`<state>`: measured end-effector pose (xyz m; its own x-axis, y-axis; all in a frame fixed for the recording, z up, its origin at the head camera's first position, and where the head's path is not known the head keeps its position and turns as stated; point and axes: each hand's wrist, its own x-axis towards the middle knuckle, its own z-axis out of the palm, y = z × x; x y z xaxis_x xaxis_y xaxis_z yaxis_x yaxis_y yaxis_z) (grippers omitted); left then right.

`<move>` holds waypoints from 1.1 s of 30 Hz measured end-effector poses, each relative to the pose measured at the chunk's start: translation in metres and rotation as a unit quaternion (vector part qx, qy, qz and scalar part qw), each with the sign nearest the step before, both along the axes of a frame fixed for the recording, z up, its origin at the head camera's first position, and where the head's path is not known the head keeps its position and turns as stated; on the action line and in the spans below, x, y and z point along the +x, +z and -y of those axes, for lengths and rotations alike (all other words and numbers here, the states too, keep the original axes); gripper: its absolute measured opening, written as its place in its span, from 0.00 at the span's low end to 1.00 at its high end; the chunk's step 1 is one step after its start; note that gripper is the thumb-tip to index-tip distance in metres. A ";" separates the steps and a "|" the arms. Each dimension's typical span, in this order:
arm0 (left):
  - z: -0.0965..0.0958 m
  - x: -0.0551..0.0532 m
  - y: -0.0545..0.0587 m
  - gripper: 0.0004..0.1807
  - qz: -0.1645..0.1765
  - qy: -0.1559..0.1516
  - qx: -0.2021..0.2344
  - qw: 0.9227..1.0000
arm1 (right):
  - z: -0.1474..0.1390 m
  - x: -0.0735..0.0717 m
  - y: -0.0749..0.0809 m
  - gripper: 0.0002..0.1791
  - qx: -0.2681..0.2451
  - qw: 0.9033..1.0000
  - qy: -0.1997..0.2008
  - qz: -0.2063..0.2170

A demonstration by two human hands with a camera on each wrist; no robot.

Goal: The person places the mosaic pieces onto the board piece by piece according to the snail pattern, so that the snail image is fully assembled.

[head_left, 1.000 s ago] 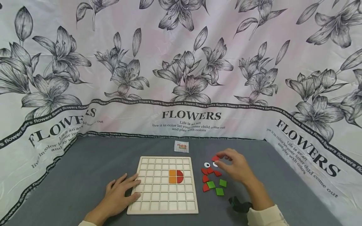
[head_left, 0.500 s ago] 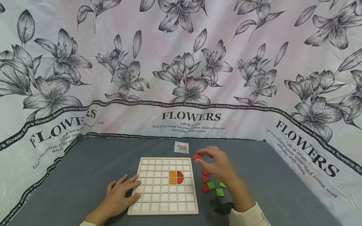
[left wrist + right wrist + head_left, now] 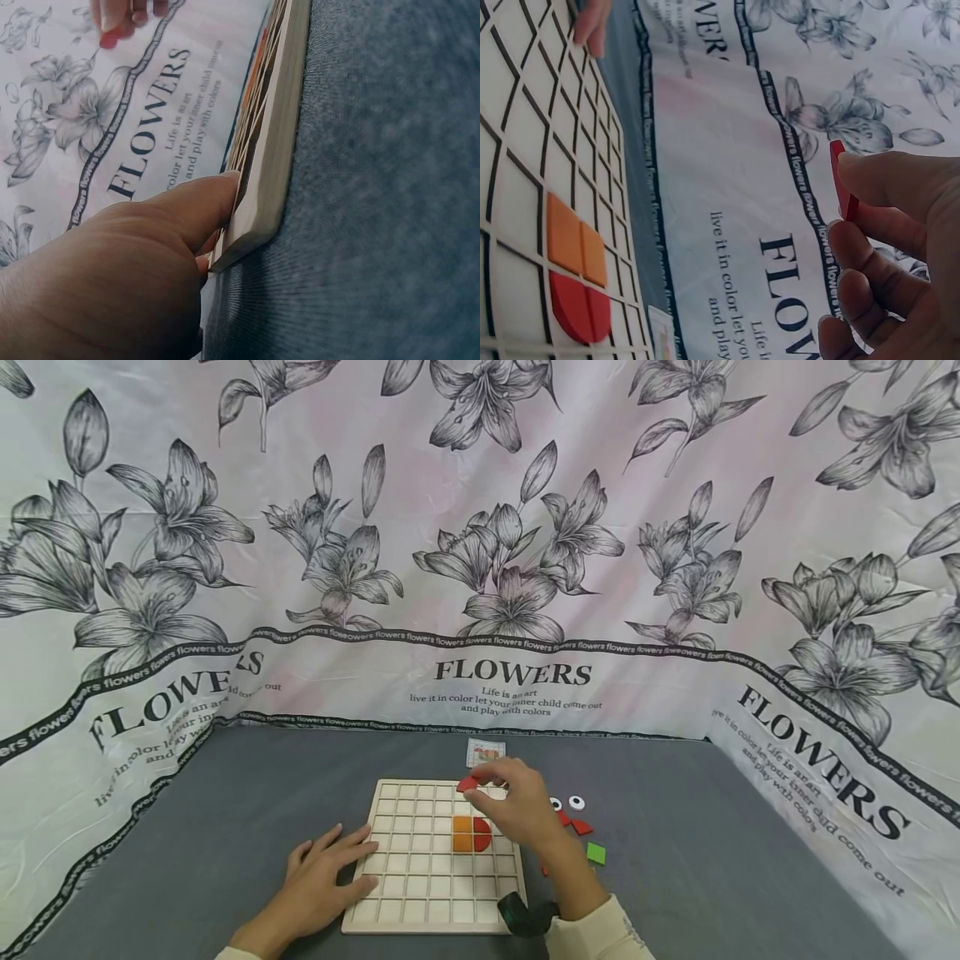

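Observation:
My right hand (image 3: pixel 517 802) pinches a red quarter-round tile (image 3: pixel 843 180) between thumb and fingers, held up over the far right part of the wooden grid board (image 3: pixel 408 887). In the board, two orange square tiles (image 3: pixel 564 234) sit side by side with two red quarter-round tiles (image 3: pixel 580 307), which together form a half circle. My left hand (image 3: pixel 322 877) rests on the board's left edge, its fingers spread and fairly straight. From the left wrist view, the thumb (image 3: pixel 195 206) lies against the board's rim (image 3: pixel 270 165).
Right of the board lie loose red tiles (image 3: pixel 581 827), a green square tile (image 3: pixel 596 853) and white eye discs (image 3: pixel 576 802), partly hidden by my right arm. A small picture card (image 3: pixel 486 752) lies beyond the board. A flower-printed curtain surrounds the grey table (image 3: pixel 225 827).
My right hand has carried the red tile leftward from the loose pieces to above the board. My left hand stays at the board's edge.

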<state>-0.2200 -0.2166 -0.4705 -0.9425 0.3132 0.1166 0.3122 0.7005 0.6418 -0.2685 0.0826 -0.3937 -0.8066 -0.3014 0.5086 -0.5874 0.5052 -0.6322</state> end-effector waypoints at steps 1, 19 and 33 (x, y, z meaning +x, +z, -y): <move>0.000 0.000 0.000 0.28 -0.001 0.001 -0.001 1.000 | 0.002 -0.001 -0.002 0.11 0.003 1.000 -0.002 0.004; 0.000 0.001 0.001 0.27 -0.012 0.001 -0.006 1.000 | 0.029 -0.018 -0.041 0.13 0.049 0.995 0.001 0.083; -0.001 0.001 0.001 0.27 -0.018 0.010 -0.008 1.000 | 0.032 -0.028 -0.064 0.11 0.085 0.992 -0.004 0.096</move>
<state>-0.2188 -0.2154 -0.4697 -0.9436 0.2968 0.1466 0.3216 0.7165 0.6190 -0.2966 0.0501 -0.4580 -0.8864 -0.3626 0.2876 -0.4598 0.6190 -0.6367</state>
